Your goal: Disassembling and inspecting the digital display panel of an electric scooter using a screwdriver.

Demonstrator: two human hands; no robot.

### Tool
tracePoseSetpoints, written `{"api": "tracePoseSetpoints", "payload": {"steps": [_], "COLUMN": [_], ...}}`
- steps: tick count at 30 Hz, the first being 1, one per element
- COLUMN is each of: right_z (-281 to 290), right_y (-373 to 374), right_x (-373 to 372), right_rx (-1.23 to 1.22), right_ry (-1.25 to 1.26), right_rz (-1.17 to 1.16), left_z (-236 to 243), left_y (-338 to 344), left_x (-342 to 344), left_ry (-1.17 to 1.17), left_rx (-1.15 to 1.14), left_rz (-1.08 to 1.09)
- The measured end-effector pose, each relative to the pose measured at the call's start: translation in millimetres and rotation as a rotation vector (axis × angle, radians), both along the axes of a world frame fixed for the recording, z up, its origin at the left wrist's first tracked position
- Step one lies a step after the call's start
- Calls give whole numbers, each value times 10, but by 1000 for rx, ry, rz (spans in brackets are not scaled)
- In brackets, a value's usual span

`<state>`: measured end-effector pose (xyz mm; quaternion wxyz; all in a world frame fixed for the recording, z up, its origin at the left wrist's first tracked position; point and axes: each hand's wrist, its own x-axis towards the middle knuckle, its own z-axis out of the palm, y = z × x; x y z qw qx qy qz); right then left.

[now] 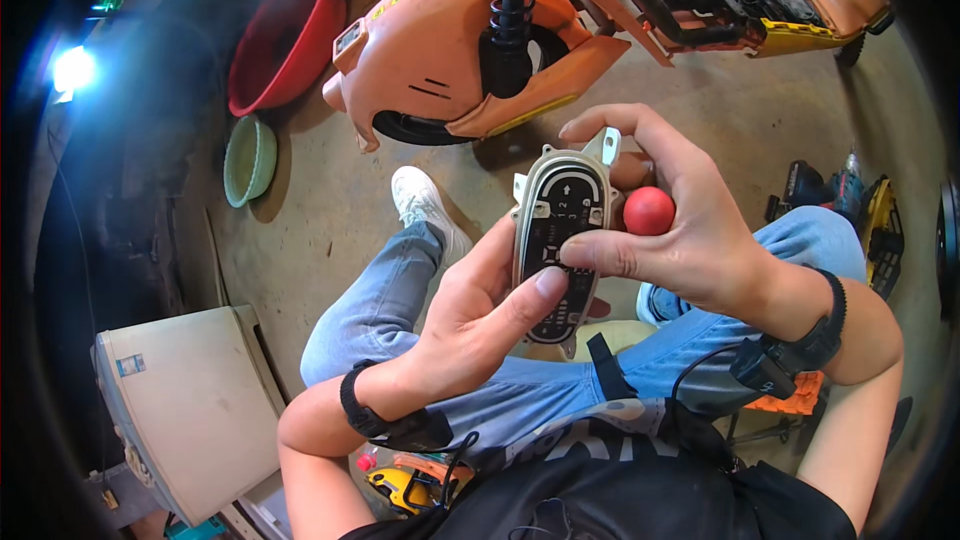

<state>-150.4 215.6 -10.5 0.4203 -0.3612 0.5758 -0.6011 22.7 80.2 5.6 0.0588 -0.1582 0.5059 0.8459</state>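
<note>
An oval scooter instrument panel (562, 208) with a black face, white markings and a pale rim with mounting tabs is tilted upright between my hands, above my lap. My left hand (478, 315) grips its lower left side, thumb laid on the face. My right hand (690, 210) grips the right side, with its thumb pressed on the middle of the face and its fingers partly hidden behind. A red ball-shaped piece (649, 211) sits against the right hand between thumb and fingers; whether it has a shaft is hidden.
An orange scooter (440, 50) with its body partly opened stands ahead. A red basin (283, 35) and a pale green basin (250, 160) are at the left. A beige box-shaped cabinet (192, 395) stands lower left. Power tools (845, 190) lie at the right.
</note>
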Motion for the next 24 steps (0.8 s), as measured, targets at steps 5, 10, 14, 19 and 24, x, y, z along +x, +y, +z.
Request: {"api": "tracePoseSetpoints", "payload": {"steps": [5,10,14,19,24], "right_z": [-3,3,16,24,24], "right_y": [11,0,-11,-8,-14], "right_x": [5,11,12,18,15], "right_rx": [-103,-81,-114,-105,-78], "right_ry": [-109,-99,-101,-99,-117], "right_rz": [28,44,51,57,44], "left_z": [-23,-10,-24,-9,22], "left_y": [2,-12,-5,-16,-26], "left_x": [16,36,62,68,51], "left_ry": [59,51,60,66,49], "left_rx": [-13,-55,-92,-113,-117], "left_rz": [2,4,20,-6,-16]}}
